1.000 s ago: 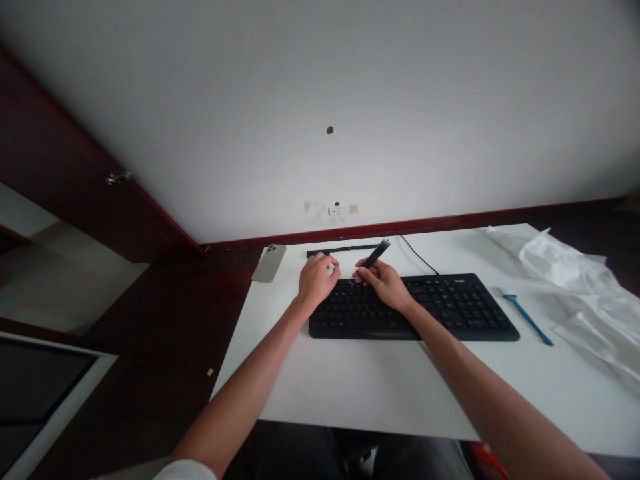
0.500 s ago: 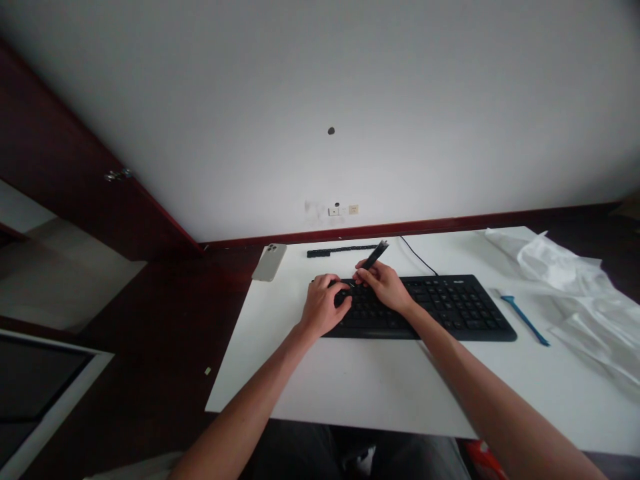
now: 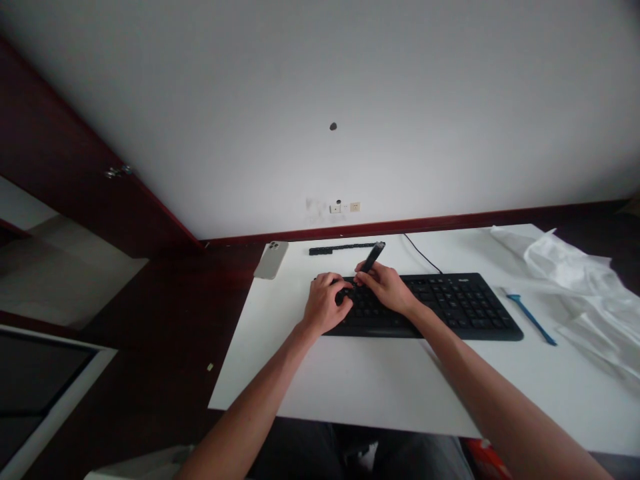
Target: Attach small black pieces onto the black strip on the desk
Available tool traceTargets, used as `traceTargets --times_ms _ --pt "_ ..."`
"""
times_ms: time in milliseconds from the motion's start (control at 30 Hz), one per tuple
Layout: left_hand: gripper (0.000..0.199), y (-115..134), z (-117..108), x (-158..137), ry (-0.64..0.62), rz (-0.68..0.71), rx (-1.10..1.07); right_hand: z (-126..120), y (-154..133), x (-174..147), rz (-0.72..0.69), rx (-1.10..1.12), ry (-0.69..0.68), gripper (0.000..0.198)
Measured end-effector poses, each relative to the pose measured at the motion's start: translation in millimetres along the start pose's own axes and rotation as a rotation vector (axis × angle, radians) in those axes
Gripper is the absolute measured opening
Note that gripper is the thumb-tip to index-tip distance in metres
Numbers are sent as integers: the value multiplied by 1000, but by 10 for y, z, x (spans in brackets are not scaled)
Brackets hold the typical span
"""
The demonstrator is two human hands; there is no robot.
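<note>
A black keyboard [image 3: 453, 303] lies on the white table, its left part beneath my hands. My left hand [image 3: 324, 300] rests on its left end, fingers bent over the keys and thumb apart from them. Just right of it, my right hand [image 3: 385, 285] is closed around a slim black pen-like tool [image 3: 373, 256], held tilted with its top end up to the right. The tool's lower end is at the keys near my left fingertips, too small to make out. Behind the hands lies a row of loose black keycaps [image 3: 321, 251].
A pale phone [image 3: 271, 260] lies face down at the table's back left corner. Right of the keyboard are a blue brush [image 3: 533, 320] and crumpled white plastic [image 3: 570, 263]. The keyboard's cable [image 3: 423, 253] runs off the back edge of the white table [image 3: 380, 383].
The whole view has shifted slightly. The tool in my right hand leans a little differently, its top slightly further left; my left hand keeps its place on the keyboard.
</note>
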State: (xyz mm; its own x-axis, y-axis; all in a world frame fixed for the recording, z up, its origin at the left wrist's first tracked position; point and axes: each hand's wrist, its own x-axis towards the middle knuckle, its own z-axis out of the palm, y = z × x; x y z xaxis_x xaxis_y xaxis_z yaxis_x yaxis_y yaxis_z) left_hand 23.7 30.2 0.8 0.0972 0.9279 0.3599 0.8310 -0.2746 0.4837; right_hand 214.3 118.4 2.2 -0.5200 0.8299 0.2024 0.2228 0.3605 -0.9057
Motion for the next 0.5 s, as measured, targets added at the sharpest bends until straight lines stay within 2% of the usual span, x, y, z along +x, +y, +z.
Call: traceTargets --times_ms 267,500 --pt "32 -6 -9 2 -19 -16 -8 4 -28 -5 9 -7 -8 22" --pt "29 3 -3 -4 -14 -26 -29 4 -111 -12 -22 -224 -9 20"
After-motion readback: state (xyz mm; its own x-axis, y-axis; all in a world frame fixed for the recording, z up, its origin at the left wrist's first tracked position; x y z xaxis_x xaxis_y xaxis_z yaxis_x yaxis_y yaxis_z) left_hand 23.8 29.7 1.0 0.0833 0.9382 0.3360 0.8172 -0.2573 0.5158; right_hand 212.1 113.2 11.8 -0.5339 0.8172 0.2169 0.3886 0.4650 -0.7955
